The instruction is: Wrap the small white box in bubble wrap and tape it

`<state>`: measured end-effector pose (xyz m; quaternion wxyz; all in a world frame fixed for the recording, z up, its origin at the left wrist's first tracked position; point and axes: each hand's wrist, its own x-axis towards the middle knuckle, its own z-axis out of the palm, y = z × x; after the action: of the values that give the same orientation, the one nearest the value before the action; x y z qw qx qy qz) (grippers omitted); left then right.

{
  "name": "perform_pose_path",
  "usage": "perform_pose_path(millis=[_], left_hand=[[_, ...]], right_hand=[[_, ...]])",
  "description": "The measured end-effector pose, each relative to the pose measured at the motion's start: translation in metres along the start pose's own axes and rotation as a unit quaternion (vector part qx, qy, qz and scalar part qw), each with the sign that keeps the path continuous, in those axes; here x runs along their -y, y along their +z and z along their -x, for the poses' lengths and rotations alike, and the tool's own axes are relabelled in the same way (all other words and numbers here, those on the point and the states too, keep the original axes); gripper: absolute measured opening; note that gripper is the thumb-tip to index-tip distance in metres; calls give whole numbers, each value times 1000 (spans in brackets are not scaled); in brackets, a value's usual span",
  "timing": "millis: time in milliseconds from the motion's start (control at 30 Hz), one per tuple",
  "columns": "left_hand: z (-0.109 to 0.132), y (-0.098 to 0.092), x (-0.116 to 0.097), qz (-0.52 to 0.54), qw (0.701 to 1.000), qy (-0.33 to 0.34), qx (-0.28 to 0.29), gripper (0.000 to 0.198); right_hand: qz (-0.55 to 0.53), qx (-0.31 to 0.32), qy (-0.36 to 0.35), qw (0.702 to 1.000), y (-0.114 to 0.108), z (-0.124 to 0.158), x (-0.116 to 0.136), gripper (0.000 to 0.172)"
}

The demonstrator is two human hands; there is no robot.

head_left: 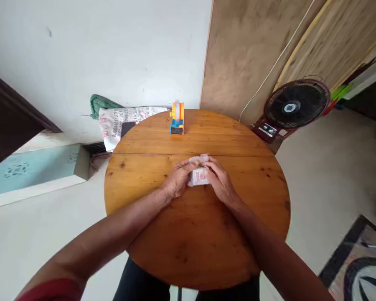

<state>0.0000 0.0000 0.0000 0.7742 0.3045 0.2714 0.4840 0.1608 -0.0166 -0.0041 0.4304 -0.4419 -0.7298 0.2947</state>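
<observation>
Small white rectangular packet with red print (pixel 200 176), held from 2 sides

The bare left hand (pixel 179 179) grasps the packet's left side, its thumb laid over the top and its other fingers partly hidden. Ahead of this hand, well apart, an orange-and-blue tape dispenser (pixel 176 122) stands near the far edge of the round, varnished wooden table (pixel 181 234).

The packet lies just to the right of the left hand, between the 2 palms, its far end whitish and crumpled. The visible part seems to run longest away from the body, but fingers cover the edges, so I cannot tell its long axis for certain.

The bare right hand (pixel 221 182) clasps the packet's right side, thumb on the printed face. Neither hand is nearer: both touch it.
</observation>
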Motion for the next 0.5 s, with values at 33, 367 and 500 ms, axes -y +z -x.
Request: perform_pose_path(millis=[33, 367, 500], left_hand=[[1, 0, -2, -6, 1000, -5, 5, 44], [2, -2, -6, -50, 998, 1, 24, 45], [2, -3, -6, -48, 998, -8, 35, 44]], right_hand=[[-6, 0, 11, 1000, 0, 0, 0, 23], [-20, -13, 69, 997, 1, 6, 2, 29], [-30, -34, 52, 998, 1, 8, 1, 33]])
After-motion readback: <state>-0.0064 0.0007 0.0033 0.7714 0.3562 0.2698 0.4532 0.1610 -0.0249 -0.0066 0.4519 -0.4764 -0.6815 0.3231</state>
